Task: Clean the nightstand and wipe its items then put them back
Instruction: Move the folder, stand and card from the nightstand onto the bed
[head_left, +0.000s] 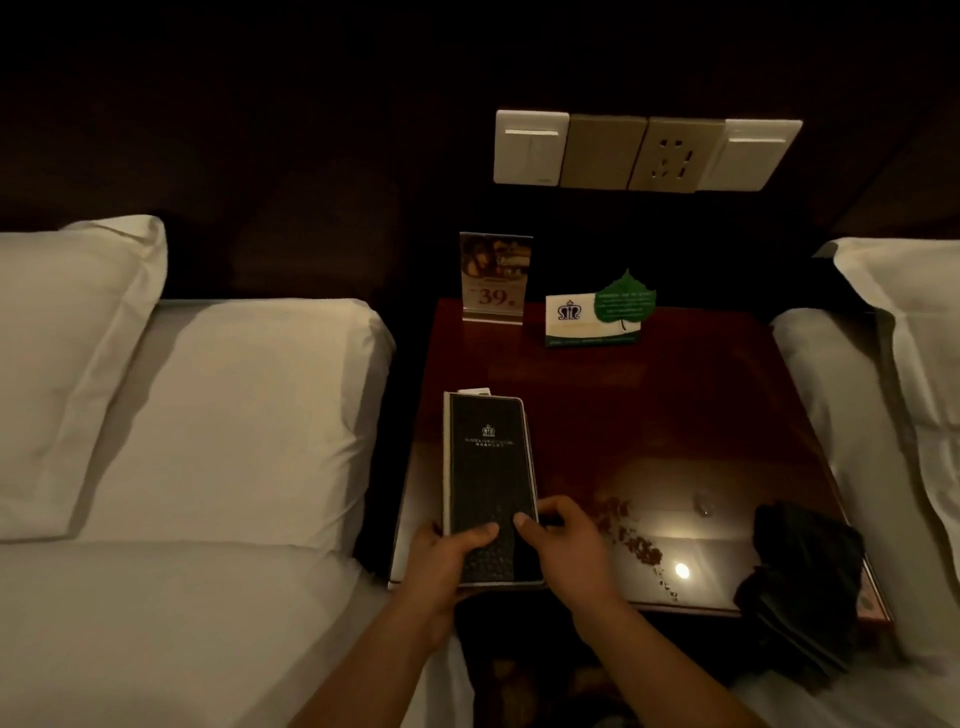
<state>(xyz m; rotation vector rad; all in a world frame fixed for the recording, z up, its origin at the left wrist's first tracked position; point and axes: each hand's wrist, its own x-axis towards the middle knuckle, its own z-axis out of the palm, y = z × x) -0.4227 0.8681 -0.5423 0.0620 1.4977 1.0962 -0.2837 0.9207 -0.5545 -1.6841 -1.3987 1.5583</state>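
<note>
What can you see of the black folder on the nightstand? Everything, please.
Long, narrow, closed black folder: pebbled leather-like cover, pale edging, small crown logo above light lettering. A white slip pokes out at its far end. It sits lengthwise on the left front of the nightstand; whether flat or slightly lifted is unclear. The left hand grips its near end, thumb on top; the right hand pinches its right edge.

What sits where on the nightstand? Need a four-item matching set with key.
Things:
1. black folder
2. acrylic price sign
3. leaf tent card
4. dark cloth

Places:
A. near right corner of the nightstand
B. back left
C. near left edge, gripped by left hand and right hand
D. back, just right of the sign

Pairs: 1-C, 2-B, 3-D, 4-A
</note>
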